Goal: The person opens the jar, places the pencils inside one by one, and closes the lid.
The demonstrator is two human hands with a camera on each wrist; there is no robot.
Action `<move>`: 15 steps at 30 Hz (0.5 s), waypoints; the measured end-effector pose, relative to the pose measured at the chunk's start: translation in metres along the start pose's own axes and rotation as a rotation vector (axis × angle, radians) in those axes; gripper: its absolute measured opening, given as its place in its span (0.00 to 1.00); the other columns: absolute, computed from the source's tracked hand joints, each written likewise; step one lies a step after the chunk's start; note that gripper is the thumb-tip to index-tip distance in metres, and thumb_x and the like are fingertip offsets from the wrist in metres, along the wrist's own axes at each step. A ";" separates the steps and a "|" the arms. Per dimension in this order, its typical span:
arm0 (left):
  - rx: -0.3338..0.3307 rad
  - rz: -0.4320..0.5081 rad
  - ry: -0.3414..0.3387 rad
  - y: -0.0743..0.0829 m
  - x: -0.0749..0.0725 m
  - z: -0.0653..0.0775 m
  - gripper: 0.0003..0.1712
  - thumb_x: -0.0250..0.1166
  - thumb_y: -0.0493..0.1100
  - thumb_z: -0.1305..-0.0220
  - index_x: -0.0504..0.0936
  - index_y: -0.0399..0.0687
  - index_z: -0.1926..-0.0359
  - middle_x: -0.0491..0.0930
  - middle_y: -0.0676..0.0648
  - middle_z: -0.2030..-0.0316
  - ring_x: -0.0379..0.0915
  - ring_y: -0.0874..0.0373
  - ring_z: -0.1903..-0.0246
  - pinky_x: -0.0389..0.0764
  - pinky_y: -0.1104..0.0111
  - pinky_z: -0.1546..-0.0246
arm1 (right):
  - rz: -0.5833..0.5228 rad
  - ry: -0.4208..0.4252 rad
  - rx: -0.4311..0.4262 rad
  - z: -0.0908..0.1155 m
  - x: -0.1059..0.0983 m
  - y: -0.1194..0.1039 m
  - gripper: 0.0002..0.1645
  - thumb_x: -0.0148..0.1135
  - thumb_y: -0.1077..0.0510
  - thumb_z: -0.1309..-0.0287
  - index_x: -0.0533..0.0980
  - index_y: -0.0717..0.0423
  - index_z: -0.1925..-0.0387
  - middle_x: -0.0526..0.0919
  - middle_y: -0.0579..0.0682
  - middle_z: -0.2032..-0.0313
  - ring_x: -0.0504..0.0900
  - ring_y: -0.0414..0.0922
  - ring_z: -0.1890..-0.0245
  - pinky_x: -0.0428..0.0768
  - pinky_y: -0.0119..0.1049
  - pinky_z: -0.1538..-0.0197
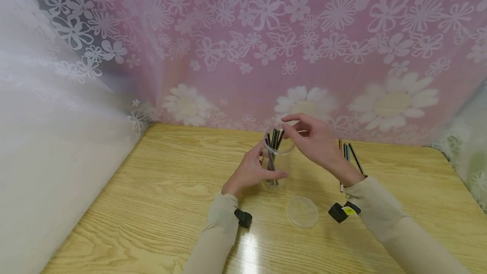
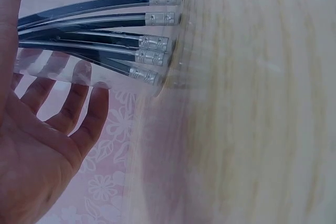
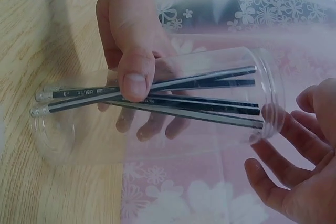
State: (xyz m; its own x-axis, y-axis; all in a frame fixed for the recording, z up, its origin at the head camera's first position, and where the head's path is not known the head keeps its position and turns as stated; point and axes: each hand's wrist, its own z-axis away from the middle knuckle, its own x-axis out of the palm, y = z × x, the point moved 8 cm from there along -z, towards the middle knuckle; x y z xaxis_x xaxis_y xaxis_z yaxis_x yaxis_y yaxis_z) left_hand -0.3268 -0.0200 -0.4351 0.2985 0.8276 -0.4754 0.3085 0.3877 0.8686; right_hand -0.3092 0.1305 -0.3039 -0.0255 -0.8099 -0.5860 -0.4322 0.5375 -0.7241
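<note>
A clear plastic jar [image 1: 283, 162] stands on the table with its mouth up, several dark pencils [image 3: 205, 107] leaning inside it. Their silver ferrules and eraser ends [image 2: 152, 57] point down at the jar's bottom. My left hand [image 1: 249, 168] grips the jar from the left, thumb across the near side and fingers behind. Over the right side of the jar's mouth is my right hand [image 1: 316, 141], its fingers loosely bent. In the right wrist view its fingertips are right at the rim [image 3: 270, 95], with no pencil between them.
A round clear lid [image 1: 302, 212] lies flat on the wooden table [image 1: 171, 181], nearer than the jar. More pencils [image 1: 356, 158] lie to the right, partly hidden behind my right wrist. A pink flowered curtain [image 1: 243, 75] hangs along the table's far edge.
</note>
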 end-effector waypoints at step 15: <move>-0.001 0.037 0.003 0.000 0.000 -0.001 0.48 0.83 0.62 0.54 0.67 0.84 0.33 0.80 0.47 0.49 0.75 0.58 0.49 0.75 0.51 0.42 | -0.001 0.093 0.000 0.017 -0.042 0.026 0.19 0.60 0.52 0.26 0.79 0.51 0.39 0.88 0.57 0.57 0.81 0.23 0.62 0.76 0.17 0.56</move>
State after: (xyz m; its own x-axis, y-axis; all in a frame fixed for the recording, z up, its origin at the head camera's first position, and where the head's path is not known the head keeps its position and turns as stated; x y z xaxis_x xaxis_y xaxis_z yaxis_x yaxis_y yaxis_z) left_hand -0.3273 -0.0200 -0.4350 0.3065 0.8426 -0.4428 0.2965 0.3575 0.8856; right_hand -0.3043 0.1821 -0.3041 -0.1091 -0.8286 -0.5491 -0.4322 0.5370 -0.7245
